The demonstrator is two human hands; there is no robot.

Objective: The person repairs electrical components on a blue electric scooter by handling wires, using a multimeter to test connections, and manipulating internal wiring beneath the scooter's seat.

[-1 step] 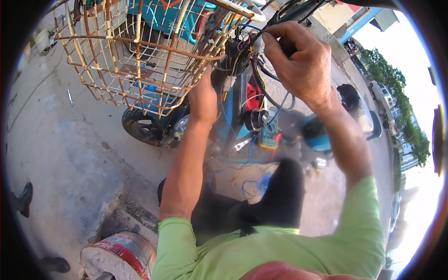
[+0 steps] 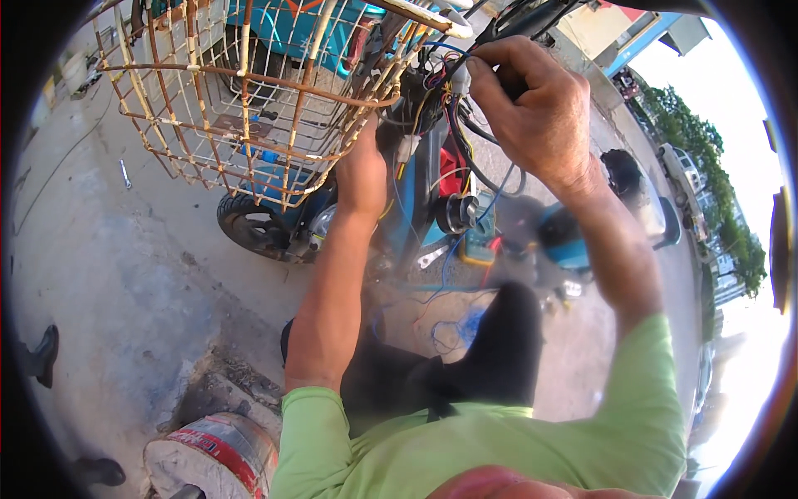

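Observation:
My right hand [image 2: 536,116] is closed in a pinch, thumb against forefinger, on the end of a blue wire [image 2: 449,47]. Just below these fingertips is a white plug connector [image 2: 460,79], set among a tangle of coloured wires [image 2: 434,83]. My left hand [image 2: 362,179] reaches up beside the rusty wire basket [image 2: 436,22]; the basket and the dark parts behind it hide its fingers, so I cannot see what it touches. Another white connector [image 2: 407,148] hangs on its wires to the right of the left hand. A black round part [image 2: 457,214] sits lower down.
A small wheel [image 2: 253,229] stands below the basket. A spanner [image 2: 431,257] and a teal and yellow meter [image 2: 477,249] lie on the footboard, near loose blue wire [image 2: 457,331]. Another spanner [image 2: 125,173] is on the ground. A bucket [image 2: 224,449] stands at lower left.

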